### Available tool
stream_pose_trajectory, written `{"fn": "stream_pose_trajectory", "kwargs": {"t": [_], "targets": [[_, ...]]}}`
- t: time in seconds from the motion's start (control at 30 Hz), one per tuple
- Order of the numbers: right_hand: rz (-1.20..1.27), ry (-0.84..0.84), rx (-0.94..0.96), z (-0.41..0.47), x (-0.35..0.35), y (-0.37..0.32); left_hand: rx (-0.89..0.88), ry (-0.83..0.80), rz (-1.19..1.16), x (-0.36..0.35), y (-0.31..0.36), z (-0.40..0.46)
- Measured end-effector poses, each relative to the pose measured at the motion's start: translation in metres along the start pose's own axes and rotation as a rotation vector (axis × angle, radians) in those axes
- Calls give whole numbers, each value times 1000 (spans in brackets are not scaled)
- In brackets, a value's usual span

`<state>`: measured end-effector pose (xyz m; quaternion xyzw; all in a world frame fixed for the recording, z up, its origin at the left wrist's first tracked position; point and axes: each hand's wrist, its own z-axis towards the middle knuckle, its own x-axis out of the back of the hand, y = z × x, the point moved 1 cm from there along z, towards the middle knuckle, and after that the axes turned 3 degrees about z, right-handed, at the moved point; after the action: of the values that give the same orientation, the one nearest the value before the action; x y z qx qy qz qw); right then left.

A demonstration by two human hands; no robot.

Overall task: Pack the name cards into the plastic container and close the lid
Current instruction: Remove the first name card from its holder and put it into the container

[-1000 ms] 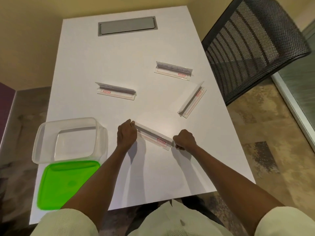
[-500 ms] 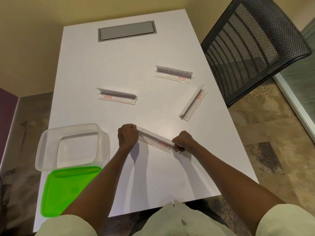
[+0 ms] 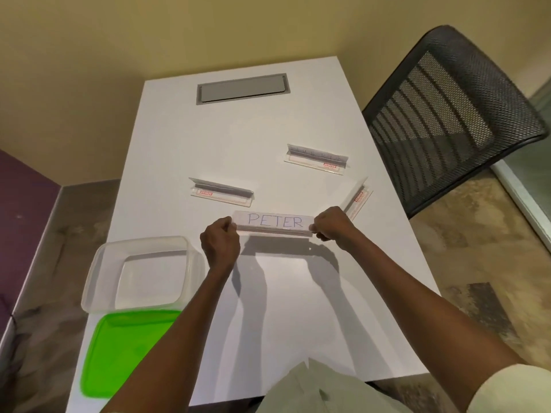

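both hands (image 3: 220,244) (image 3: 332,223) hold one name card (image 3: 274,223); three others (image 3: 222,190) lie on table (image 3: 298,308).

Held card: a clear name card (image 3: 274,223) reading PETER, off the table, pinched at each end.
Other cards: three (image 3: 222,190) (image 3: 316,158) (image 3: 359,198) lay scattered.
Container: clear plastic container (image 3: 98,272), open.
Lid: green lid (image 3: 119,353) lay just beside it.
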<state>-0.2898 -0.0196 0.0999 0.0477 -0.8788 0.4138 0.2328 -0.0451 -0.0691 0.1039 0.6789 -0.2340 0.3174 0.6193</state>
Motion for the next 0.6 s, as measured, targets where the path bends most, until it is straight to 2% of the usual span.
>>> {"fn": "stream_pose_trajectory", "kwargs": {"t": [0.23, 0.43, 0.6], "targets": [[20, 150, 162, 5, 11, -14, 83, 55, -151, 12, 9, 4], [-28, 296, 355, -4, 12, -28, 107, 22, -139, 10, 1, 7], [70, 325, 404, -7, 5, -27, 99, 5, -151, 7, -5, 8]]}}
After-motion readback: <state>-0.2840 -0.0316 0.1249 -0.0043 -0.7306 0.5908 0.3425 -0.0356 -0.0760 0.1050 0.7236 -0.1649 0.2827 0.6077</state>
